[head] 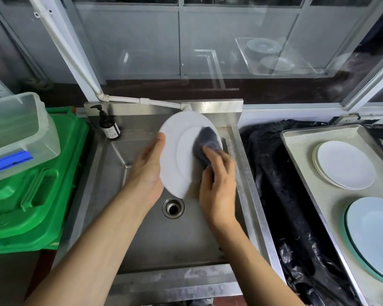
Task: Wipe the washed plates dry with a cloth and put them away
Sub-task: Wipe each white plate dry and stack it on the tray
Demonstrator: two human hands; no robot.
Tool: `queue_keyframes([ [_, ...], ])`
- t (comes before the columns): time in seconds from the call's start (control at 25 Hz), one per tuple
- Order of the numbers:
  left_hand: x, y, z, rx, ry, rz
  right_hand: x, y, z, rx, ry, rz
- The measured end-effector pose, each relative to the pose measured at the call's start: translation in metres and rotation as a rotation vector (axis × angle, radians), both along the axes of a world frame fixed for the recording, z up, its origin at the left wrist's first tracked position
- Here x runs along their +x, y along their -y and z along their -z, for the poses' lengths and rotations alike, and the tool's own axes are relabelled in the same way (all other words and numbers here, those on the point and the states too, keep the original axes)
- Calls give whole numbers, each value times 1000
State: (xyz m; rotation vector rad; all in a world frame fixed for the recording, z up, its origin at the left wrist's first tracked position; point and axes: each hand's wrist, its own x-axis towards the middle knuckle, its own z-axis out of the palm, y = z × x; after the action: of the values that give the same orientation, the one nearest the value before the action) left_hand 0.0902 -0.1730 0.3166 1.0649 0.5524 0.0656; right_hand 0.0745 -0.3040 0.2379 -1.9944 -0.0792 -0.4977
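Observation:
A white plate is held tilted on edge above the steel sink. My left hand grips its left rim, thumb over the front edge. My right hand holds a dark grey cloth against the plate's face, fingers curled round it. On the right, a metal tray carries a short stack of white plates and, nearer to me, pale blue plates.
A brown pump bottle stands at the sink's back left corner. The drain lies below the plate. A green crate with a clear plastic box on it sits left. Black plastic sheeting lies between sink and tray.

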Motion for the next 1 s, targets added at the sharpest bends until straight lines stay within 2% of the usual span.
queue_keyframes([
  [0.12, -2, 1, 3, -3, -27, 1, -18, -12, 6, -144, 67, -219],
  [0.2, -6, -3, 7, -7, -52, -24, -7, -1, 10, -137, 33, -150],
  [0.32, -12, -5, 18, 41, -70, -43, -1, 5, 7, -18, -111, 16],
  [0.48, -11, 0, 31, 178, -2, 45, -17, -18, -1, -50, 27, -214],
  [0.56, -12, 0, 38, 218, 46, 120, -8, -12, -3, -60, 55, -204],
  [0.68, -18, 1, 48, 339, 40, 229, 12, 12, 3, 0, -66, -64],
  [0.84, -20, 7, 64, 250, -82, 78, 4, 43, 30, 29, -273, 12],
  [1.0, -23, 4, 78, 217, -145, 107, -19, 84, 63, -82, -369, 8],
])
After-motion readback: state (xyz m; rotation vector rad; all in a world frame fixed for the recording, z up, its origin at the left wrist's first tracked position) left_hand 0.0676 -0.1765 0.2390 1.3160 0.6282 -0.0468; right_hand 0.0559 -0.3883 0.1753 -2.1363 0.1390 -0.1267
